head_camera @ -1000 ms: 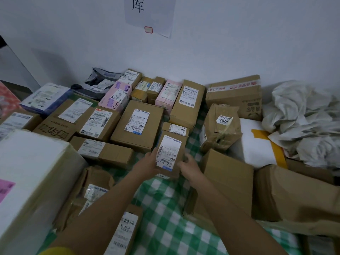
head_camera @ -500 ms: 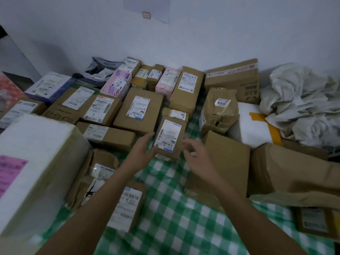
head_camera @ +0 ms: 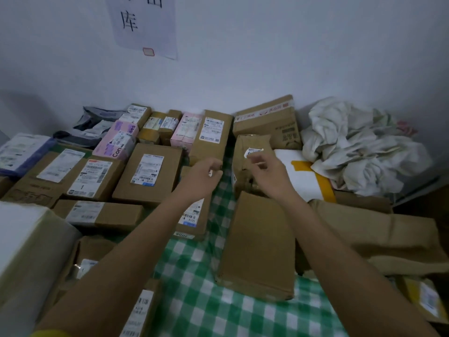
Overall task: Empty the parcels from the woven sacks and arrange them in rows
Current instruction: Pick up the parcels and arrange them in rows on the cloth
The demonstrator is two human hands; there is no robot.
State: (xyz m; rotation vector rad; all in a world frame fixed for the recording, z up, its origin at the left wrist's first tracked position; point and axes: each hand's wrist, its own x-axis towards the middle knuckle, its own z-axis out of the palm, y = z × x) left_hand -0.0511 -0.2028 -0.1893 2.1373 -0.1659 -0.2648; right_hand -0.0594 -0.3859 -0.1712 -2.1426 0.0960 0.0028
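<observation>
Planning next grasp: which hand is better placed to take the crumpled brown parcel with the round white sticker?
Right hand: it hovers directly at the crumpled brown parcel. Left hand hangs farther off, over the checked cloth.

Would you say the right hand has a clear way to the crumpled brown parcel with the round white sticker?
Probably yes. The right hand, loosely curled and holding nothing, hovers just in front of the crumpled brown parcel, with nothing between them; the plain brown box lies below the forearm.

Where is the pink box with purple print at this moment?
In the head view, the pink box lies at the back left, near the wall. It is between the grey mailer bag and the small yellowish boxes, behind the labelled brown cartons.
</observation>
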